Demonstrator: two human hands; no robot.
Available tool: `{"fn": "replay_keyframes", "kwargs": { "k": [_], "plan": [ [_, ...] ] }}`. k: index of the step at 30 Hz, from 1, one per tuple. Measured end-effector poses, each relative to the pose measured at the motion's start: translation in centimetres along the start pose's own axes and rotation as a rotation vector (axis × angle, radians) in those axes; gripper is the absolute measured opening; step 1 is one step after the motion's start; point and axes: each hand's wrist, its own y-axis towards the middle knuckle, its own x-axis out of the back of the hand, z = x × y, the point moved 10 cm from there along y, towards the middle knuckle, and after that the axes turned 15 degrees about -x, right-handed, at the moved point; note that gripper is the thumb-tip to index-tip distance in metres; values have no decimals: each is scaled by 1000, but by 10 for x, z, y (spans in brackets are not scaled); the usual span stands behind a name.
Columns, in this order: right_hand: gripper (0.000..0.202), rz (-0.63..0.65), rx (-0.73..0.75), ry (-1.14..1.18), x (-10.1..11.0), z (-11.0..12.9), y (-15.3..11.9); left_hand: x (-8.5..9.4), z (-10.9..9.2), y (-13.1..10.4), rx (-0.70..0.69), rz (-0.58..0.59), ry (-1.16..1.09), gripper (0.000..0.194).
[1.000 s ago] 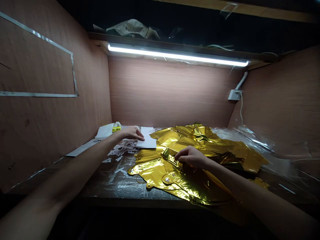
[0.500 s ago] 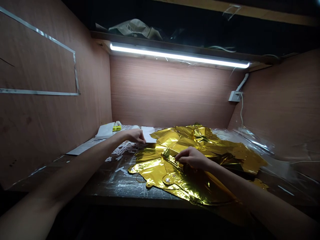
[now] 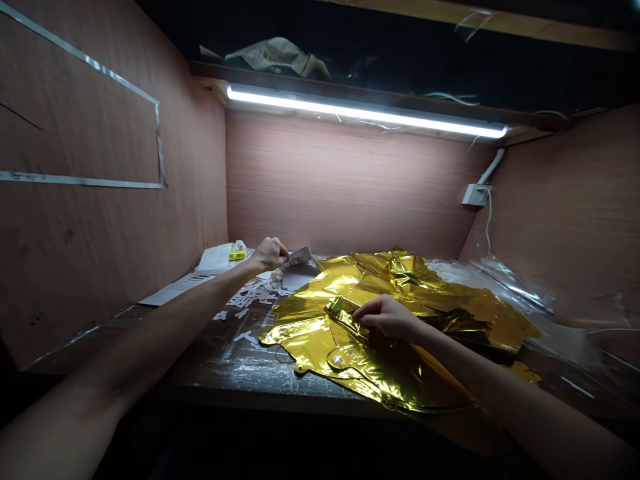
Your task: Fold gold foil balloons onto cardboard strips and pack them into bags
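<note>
My left hand (image 3: pixel 270 255) is closed at the back of the table, pinching the edge of a small white card (image 3: pixel 303 254) with a print on it. The card is tilted up above a white sheet or stack of cards (image 3: pixel 296 277). With finger and thumb together, my right hand (image 3: pixel 386 316) grips a folded gold foil balloon (image 3: pixel 341 312). That folded piece lies on a wide, wrinkled heap of flat gold foil balloons (image 3: pixel 300 333). Its part under my fingers is hidden.
White paper scraps (image 3: pixel 255 293) are strewn left of the foil. Papers (image 3: pixel 173 289) and a yellow packet (image 3: pixel 237 255) lie by the left wall. Clear plastic (image 3: pixel 565 340) spreads at right. A lamp tube (image 3: pixel 365 112) hangs under the shelf; a white socket box (image 3: pixel 476 194) is on the wall.
My left hand has risen slightly and moved back, and a card now shows tilted up at its fingers. My right hand keeps its grip on the folded foil. The view has shifted a little.
</note>
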Motion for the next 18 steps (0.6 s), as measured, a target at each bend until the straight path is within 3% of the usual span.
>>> {"fn": "replay_keyframes", "kwargs": {
  "k": [7, 12, 15, 18],
  "plan": [
    [30, -3, -8, -2, 0, -2, 0, -20, -5, -3, 84, 0, -63, 18],
    [30, 5, -8, 0, -1, 4, -4, -28, -3, -7, 142, -9, -121, 28],
    [31, 3, -9, -6, -1, 6, -6, -16, 3, -7, 168, -67, -93, 25],
    [31, 7, -19, -17, -1, 6, -5, 25, 17, -11, 234, -230, 18, 18]
  ]
}}
